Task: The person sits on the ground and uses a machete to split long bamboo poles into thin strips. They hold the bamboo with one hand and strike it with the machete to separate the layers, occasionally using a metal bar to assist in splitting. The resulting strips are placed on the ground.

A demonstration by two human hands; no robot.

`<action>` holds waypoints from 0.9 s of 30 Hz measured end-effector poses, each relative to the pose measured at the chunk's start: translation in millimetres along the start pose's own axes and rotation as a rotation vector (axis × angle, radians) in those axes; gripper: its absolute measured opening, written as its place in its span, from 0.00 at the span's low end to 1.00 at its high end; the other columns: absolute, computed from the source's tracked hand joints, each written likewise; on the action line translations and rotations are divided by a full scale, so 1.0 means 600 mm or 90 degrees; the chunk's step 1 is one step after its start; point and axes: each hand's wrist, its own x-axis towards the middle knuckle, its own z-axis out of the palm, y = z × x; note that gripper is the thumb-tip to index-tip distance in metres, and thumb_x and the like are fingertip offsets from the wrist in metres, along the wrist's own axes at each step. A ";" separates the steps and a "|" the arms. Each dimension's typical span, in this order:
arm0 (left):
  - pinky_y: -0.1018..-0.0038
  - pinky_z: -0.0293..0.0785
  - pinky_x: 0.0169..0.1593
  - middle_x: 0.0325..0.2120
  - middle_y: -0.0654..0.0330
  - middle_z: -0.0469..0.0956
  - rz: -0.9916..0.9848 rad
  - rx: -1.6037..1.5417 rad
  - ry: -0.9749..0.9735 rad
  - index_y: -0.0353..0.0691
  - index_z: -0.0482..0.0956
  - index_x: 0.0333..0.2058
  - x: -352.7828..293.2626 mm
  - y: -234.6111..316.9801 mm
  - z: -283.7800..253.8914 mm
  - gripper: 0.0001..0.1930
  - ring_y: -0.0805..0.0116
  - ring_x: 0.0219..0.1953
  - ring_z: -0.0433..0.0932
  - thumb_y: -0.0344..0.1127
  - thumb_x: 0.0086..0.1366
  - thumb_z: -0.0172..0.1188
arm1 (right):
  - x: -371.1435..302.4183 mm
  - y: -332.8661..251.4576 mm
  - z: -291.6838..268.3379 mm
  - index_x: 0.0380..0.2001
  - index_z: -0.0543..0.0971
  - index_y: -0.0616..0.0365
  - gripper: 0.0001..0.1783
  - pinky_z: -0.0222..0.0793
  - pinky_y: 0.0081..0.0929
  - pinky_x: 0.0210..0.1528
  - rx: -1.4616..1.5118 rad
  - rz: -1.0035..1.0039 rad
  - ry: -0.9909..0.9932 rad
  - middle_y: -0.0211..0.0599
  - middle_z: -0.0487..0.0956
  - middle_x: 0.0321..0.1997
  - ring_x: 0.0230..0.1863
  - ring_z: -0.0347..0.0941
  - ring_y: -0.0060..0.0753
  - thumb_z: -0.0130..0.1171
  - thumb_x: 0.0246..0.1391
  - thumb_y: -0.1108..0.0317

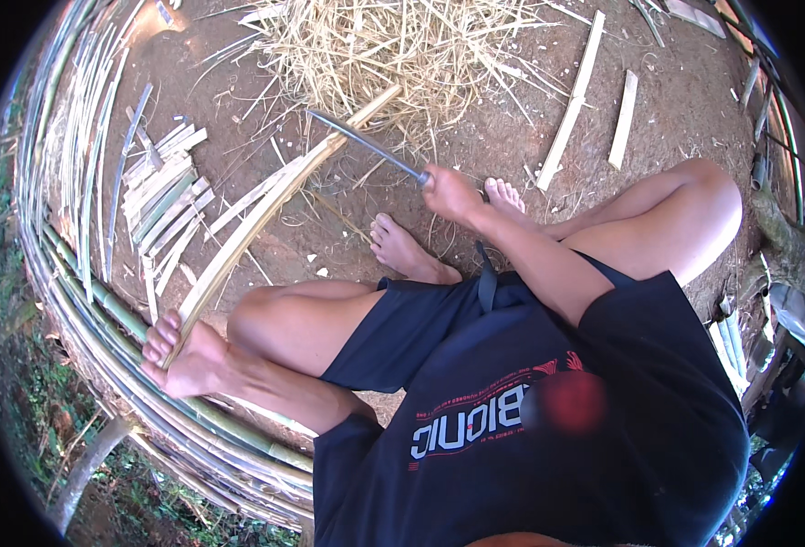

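Note:
My left hand [183, 354] is closed round the near end of a long pale bamboo strip [265, 211], out to the left beside my knee. The strip slants up and away to the right, its far end by the shavings. In my right hand [454, 194] is the handle of a knife [370, 144] with a long narrow blade. The blade points up and left, and its tip end lies over or against the strip near the strip's far part. Whether the edge touches the strip, I cannot tell. My fingers hide most of the handle.
A heap of curly shavings [375, 55] lies ahead on the dirt ground. Short split pieces [165, 196] are stacked at the left, near long thin strips [74, 137]. Bamboo poles [238, 438] curve along the left edge. Two flat strips [574, 109] lie ahead right. My bare feet [409, 251] are close by.

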 end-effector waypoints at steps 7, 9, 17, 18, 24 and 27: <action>0.73 0.58 0.26 0.13 0.66 0.57 0.027 0.039 -0.019 0.47 0.61 0.19 -0.007 0.017 0.011 0.17 0.72 0.16 0.54 0.36 0.68 0.35 | -0.016 -0.047 -0.011 0.35 0.75 0.59 0.09 0.73 0.50 0.37 -0.100 -0.102 -0.039 0.54 0.79 0.27 0.31 0.78 0.57 0.52 0.53 0.67; 0.73 0.59 0.26 0.13 0.66 0.57 0.014 0.047 -0.025 0.47 0.61 0.19 -0.005 0.001 0.010 0.16 0.73 0.16 0.54 0.36 0.68 0.35 | 0.013 -0.016 -0.008 0.35 0.75 0.60 0.09 0.73 0.50 0.37 -0.087 -0.055 0.033 0.54 0.79 0.26 0.30 0.78 0.58 0.52 0.53 0.67; 0.73 0.60 0.26 0.13 0.67 0.57 0.041 0.088 -0.016 0.46 0.61 0.20 -0.011 0.014 0.015 0.19 0.74 0.15 0.55 0.38 0.72 0.33 | 0.015 -0.013 0.002 0.38 0.75 0.55 0.10 0.74 0.46 0.33 -0.094 -0.027 0.031 0.50 0.78 0.22 0.27 0.78 0.50 0.50 0.53 0.69; 0.73 0.61 0.26 0.12 0.67 0.58 0.037 0.101 -0.006 0.46 0.61 0.21 -0.010 0.012 0.021 0.19 0.74 0.15 0.55 0.39 0.73 0.32 | 0.033 0.006 0.007 0.38 0.75 0.55 0.10 0.74 0.46 0.33 -0.085 0.021 0.057 0.50 0.78 0.22 0.27 0.78 0.50 0.50 0.53 0.68; 0.74 0.60 0.25 0.13 0.67 0.58 0.044 0.085 -0.017 0.47 0.62 0.21 -0.003 0.002 0.015 0.20 0.74 0.15 0.55 0.40 0.73 0.31 | 0.037 -0.017 -0.029 0.39 0.75 0.60 0.11 0.74 0.42 0.33 -0.143 -0.016 -0.027 0.48 0.78 0.25 0.25 0.76 0.45 0.49 0.57 0.67; 0.74 0.60 0.25 0.13 0.66 0.58 0.026 0.099 -0.019 0.47 0.61 0.21 0.010 0.005 0.015 0.21 0.73 0.16 0.55 0.42 0.74 0.30 | 0.084 0.054 0.000 0.39 0.75 0.60 0.13 0.75 0.44 0.38 -0.079 0.093 0.038 0.50 0.80 0.29 0.31 0.79 0.46 0.48 0.58 0.64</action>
